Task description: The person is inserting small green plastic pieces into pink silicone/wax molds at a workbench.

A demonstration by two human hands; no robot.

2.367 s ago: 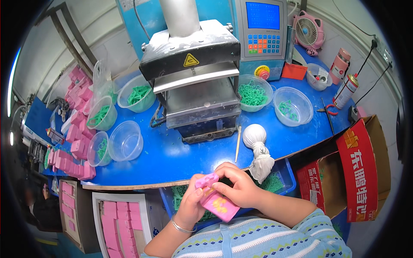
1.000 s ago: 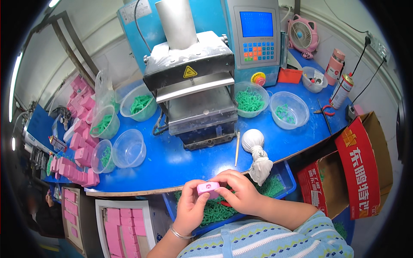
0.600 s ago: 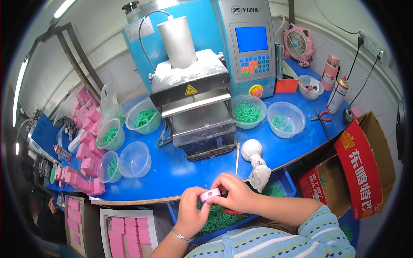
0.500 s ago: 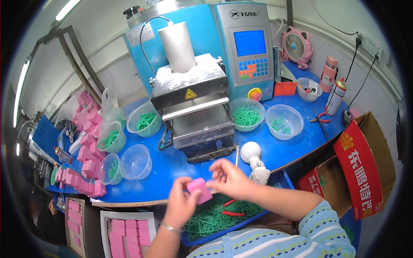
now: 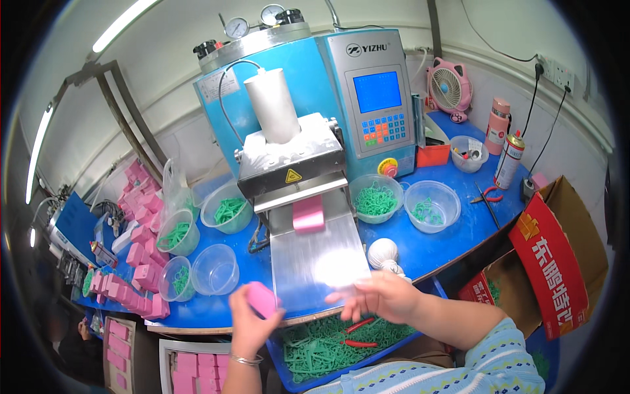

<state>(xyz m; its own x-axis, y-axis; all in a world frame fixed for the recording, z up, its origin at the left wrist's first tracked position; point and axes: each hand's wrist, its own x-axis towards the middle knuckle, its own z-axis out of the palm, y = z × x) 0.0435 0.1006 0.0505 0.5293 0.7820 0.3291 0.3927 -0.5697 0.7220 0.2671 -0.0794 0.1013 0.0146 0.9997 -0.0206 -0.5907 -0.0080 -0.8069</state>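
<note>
My left hand (image 5: pixel 248 327) is closed round a pink block (image 5: pixel 263 299), above the bench's front edge. My right hand (image 5: pixel 387 299) is empty, its fingers loosely bent and apart, near the front corner of a shiny metal plate (image 5: pixel 295 262). The plate juts toward me from the blue press machine (image 5: pixel 289 164). Another pink block (image 5: pixel 308 215) lies on the plate's far part, just in front of the press head. Strong glare covers the plate's right front.
Below my hands sits a blue bin (image 5: pixel 298 372) of green scraps with red-handled pliers (image 5: pixel 359 343). Clear tubs (image 5: pixel 215 270), some holding green pieces, flank the press. A white wrapped bundle (image 5: pixel 383 254) lies right of the plate. Pink blocks (image 5: pixel 141 276) crowd the left; a cardboard box (image 5: pixel 551 262) stands right.
The metal plate now extends out of the press with a pink block on it. My left hand has moved left with its block; my right hand has shifted right and down.
</note>
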